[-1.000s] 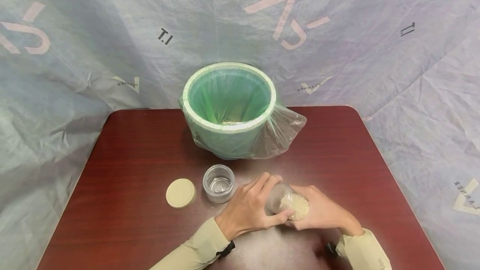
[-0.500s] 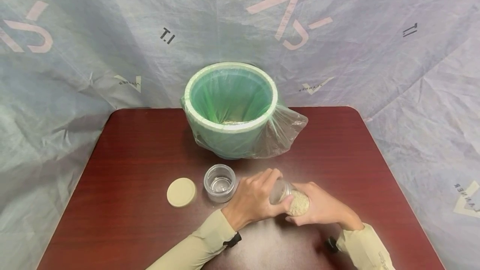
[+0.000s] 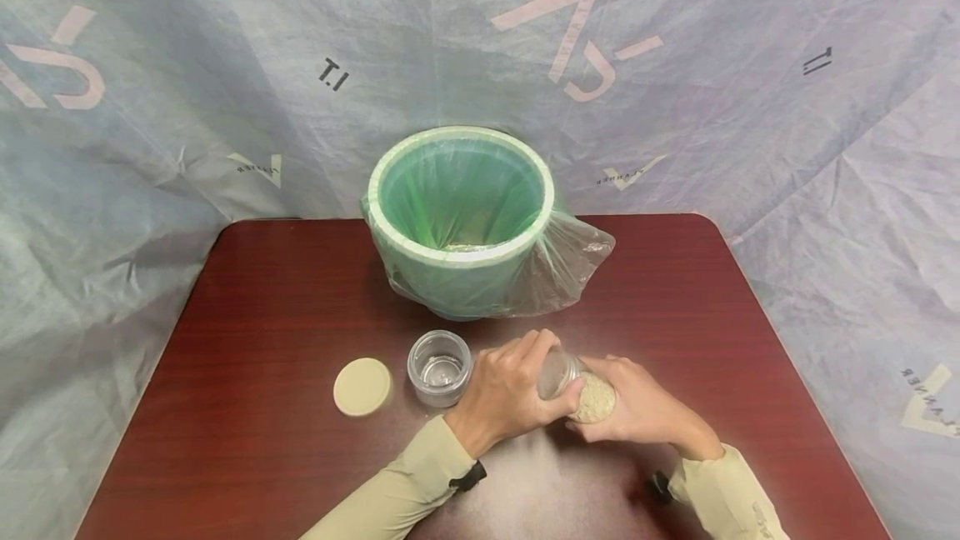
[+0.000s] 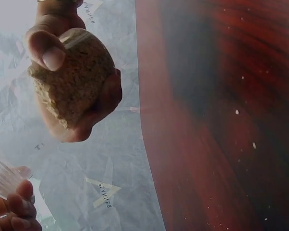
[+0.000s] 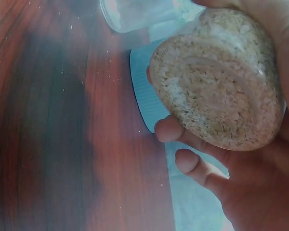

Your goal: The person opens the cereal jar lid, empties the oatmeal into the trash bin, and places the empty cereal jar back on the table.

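Tilted on its side, a clear jar of pale, oat-like flakes [image 3: 596, 400] is gripped by my right hand [image 3: 641, 402]. Its base faces the right wrist camera, where the flakes [image 5: 212, 91] fill what shows of the jar. My left hand [image 3: 501, 388] holds a second clear jar [image 3: 555, 373], tipped mouth to mouth with the first; no flakes show in it. In the left wrist view the curled left fingers [image 4: 21, 202] appear at the lower left corner. Left of the hands stand an open clear jar [image 3: 438, 397] and a round cream lid [image 3: 362, 387].
A green bin [image 3: 450, 282] lined with a thin clear bag [image 3: 573, 269] stands at the back of the red-brown table [image 3: 247, 307]. Small pale crumbs [image 4: 237, 111] dot the tabletop. Printed grey cloth [image 3: 420, 40] hangs around the back and sides.
The left hand has shifted slightly right, and both hands have moved a little away from the body with the two jars. The open jar, lid and bin stay put.
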The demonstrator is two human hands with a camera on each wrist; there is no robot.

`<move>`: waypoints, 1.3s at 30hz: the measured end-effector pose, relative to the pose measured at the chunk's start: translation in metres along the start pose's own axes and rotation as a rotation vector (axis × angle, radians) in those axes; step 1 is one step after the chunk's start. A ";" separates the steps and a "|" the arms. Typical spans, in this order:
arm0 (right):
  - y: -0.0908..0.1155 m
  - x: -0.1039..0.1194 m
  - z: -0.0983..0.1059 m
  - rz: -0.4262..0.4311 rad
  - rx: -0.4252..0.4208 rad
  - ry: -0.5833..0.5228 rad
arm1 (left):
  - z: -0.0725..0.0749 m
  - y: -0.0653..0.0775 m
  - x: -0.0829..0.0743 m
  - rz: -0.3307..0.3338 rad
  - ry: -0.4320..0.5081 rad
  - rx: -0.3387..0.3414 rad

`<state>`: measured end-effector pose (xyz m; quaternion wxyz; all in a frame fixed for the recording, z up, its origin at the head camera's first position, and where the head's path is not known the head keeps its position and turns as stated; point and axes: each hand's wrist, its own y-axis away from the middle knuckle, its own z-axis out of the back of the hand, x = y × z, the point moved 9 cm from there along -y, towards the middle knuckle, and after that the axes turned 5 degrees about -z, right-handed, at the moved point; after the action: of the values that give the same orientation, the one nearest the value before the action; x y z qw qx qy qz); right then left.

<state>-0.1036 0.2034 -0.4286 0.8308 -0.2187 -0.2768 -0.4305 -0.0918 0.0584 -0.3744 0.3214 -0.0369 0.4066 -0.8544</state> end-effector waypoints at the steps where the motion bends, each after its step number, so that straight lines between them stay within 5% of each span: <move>1: -0.001 0.001 0.001 0.008 -0.015 0.023 | 0.000 0.000 0.000 0.004 -0.005 -0.001; 11: -0.001 0.000 0.005 -0.008 -0.066 0.105 | 0.000 -0.003 0.001 0.019 -0.043 -0.018; 19: -0.006 -0.001 0.013 -0.009 -0.259 0.321 | -0.004 -0.003 0.021 0.245 -0.081 0.029; 25: -0.008 -0.001 0.015 0.021 -0.340 0.370 | -0.008 -0.003 0.027 0.325 -0.082 0.056; 39: -0.008 -0.011 0.013 -0.094 -0.199 0.298 | -0.014 0.002 0.025 0.296 -0.006 0.170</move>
<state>-0.1187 0.2136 -0.4248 0.8157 -0.2204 -0.1168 -0.5219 -0.1146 0.0524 -0.3902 0.4469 0.0482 0.3328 -0.8290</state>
